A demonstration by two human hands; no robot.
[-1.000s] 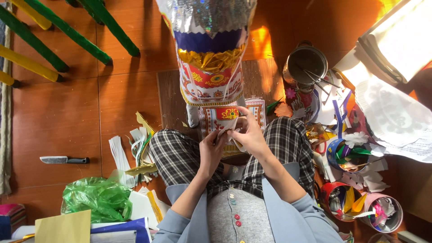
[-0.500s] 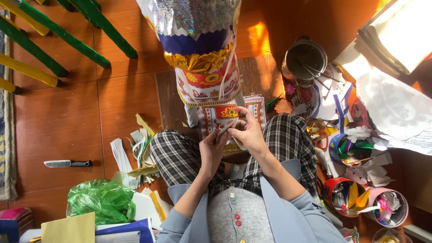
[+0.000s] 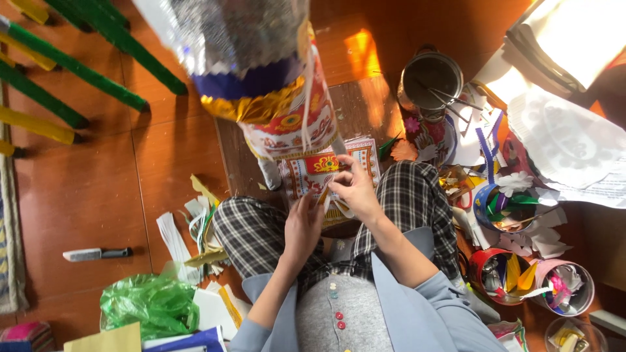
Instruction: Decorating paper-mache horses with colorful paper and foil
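I sit cross-legged on a wooden floor in checked trousers. My left hand (image 3: 301,229) and my right hand (image 3: 352,187) meet over a red, white and gold patterned paper sheet (image 3: 312,171) lying across my lap and a wooden board. Both pinch a small paper strip (image 3: 324,194) at the sheet's lower edge. Just ahead stands a tall paper lantern-like structure (image 3: 261,78) covered in silver foil, a blue band, gold fringe and red patterned paper.
A metal pot (image 3: 430,79) with sticks stands ahead right. Round tins (image 3: 566,287) of coloured paper scraps sit at my right. White cut paper (image 3: 561,140) lies far right. A craft knife (image 3: 98,253), green plastic bag (image 3: 149,303) and green and yellow sticks (image 3: 72,68) are at left.
The view has shifted slightly, so the lantern structure appears higher and more to the left. My hands stay together over the patterned sheet, working the small strip.
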